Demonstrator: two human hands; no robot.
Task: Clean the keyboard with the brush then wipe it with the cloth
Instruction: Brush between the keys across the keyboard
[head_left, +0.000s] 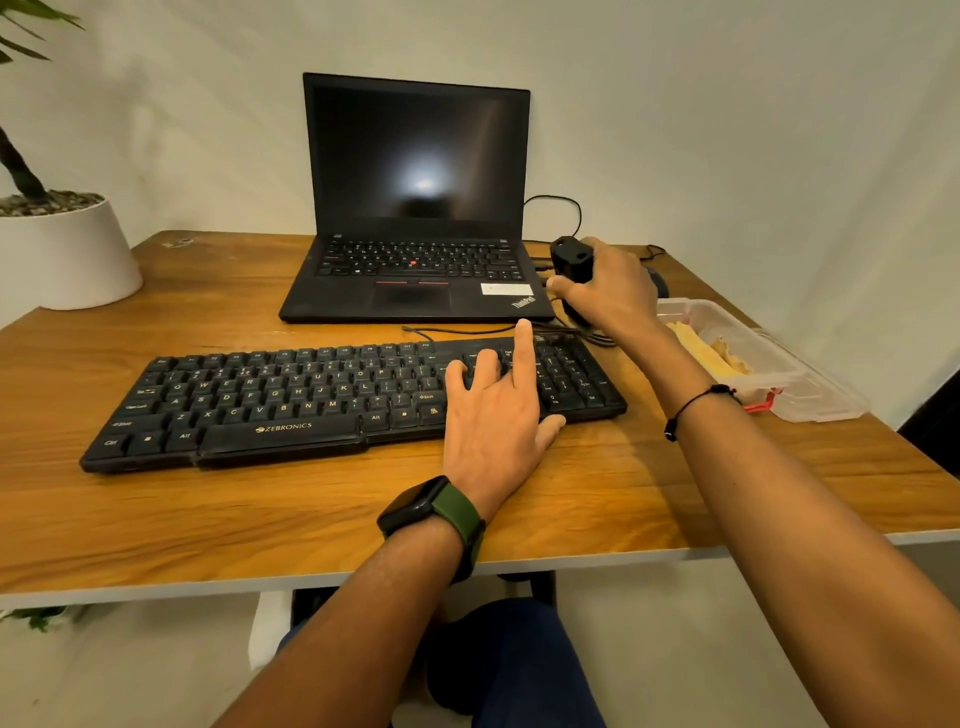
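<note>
A black Zebronics keyboard (291, 395) lies across the wooden desk (260, 519). My left hand (493, 410) rests flat on its right part, fingers spread over the keys near the number pad. My right hand (608, 291) grips a black brush (571, 265) above the desk, just right of the laptop and behind the keyboard's right end. A yellow cloth (701, 353) lies in a clear plastic box (810, 384) at the right edge of the desk.
An open black laptop (415, 208) with a dark screen stands behind the keyboard. Black cables (561, 208) run behind and beside it. A white plant pot (62, 254) stands at the far left corner. The desk's front edge is near my body.
</note>
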